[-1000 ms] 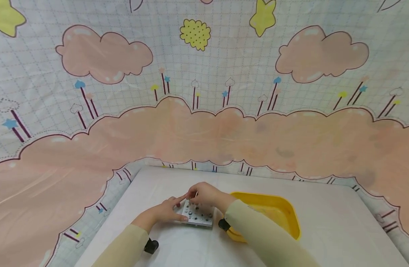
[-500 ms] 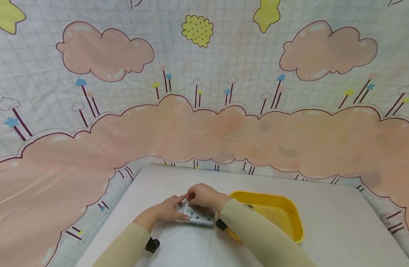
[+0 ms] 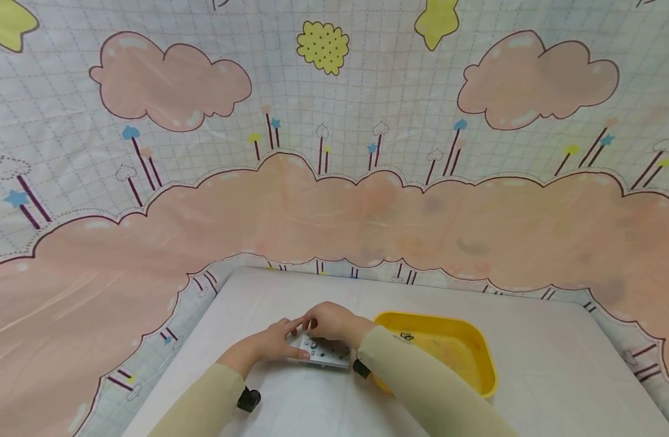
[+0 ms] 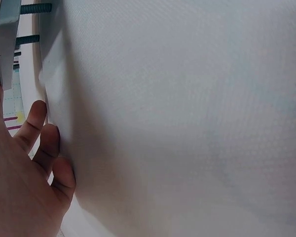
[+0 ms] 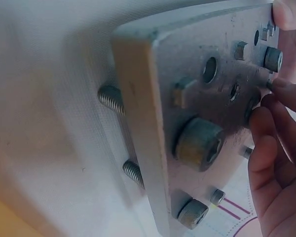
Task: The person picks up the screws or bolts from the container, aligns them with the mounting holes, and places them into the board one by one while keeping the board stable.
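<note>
A silver metal plate stands slightly above the white table on protruding screw shanks. In the right wrist view, hex socket screws of several sizes sit in its face among open holes. My left hand holds the plate's left end, thumb on the near corner and index finger stretched along the far side; its other fingers bend loosely by the tabletop. Over the plate's far left part, my right hand pinches a small screw with thumb and fingertips close to the face, the screw mostly hidden by them.
A yellow tray stands right of the plate, partly under my right sleeve. Small dark parts lie inside it. Black wrist cameras stick out below both wrists. A patterned curtain hangs behind the table.
My right hand has moved slightly nearer and curled lower over the plate. Small dark parts in the tray have come out from behind my right sleeve. The left hand stays put.
</note>
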`<state>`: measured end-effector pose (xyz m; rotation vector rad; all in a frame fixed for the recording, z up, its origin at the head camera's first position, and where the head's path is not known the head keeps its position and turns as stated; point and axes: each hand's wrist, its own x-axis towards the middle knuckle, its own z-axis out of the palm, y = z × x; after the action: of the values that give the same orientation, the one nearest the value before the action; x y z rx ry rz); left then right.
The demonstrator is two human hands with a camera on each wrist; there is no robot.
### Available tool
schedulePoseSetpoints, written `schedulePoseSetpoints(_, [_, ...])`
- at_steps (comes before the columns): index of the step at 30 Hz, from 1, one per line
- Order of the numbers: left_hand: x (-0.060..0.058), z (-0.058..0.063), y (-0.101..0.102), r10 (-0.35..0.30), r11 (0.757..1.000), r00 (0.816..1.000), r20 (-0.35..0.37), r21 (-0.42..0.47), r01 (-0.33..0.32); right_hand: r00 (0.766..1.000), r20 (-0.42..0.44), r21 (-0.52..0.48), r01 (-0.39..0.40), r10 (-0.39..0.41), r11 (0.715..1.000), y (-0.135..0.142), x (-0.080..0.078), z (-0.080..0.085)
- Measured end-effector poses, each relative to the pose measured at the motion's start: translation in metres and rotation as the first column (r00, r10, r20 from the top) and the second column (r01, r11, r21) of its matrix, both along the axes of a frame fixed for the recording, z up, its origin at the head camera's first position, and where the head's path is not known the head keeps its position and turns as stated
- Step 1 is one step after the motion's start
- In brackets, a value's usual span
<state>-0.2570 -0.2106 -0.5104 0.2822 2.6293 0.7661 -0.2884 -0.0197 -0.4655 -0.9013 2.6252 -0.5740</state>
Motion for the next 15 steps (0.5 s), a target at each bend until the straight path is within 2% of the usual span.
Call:
schedulePoseSetpoints(7, [-0.002,-0.002,0.000,-0.002,1.000,1.000,0.005,0.003,0.002,1.000,0.021,-0.026,0.003,-0.003,1.000,0.004,0.001,0.000])
schedulePoseSetpoints(12, [-0.001,0.001,0.000,0.001,1.000,1.000,0.004,-0.003,-0.001,0.998,0.064,-0.084,0.023,-0.017,0.996,0.010,0.001,0.006])
schedulePoseSetpoints(15, [-0.001,0.002,0.001,0.007,1.000,1.000,0.006,-0.003,-0.007,0.998,0.060,-0.102,0.017,-0.011,0.995,0.014,0.001,0.013])
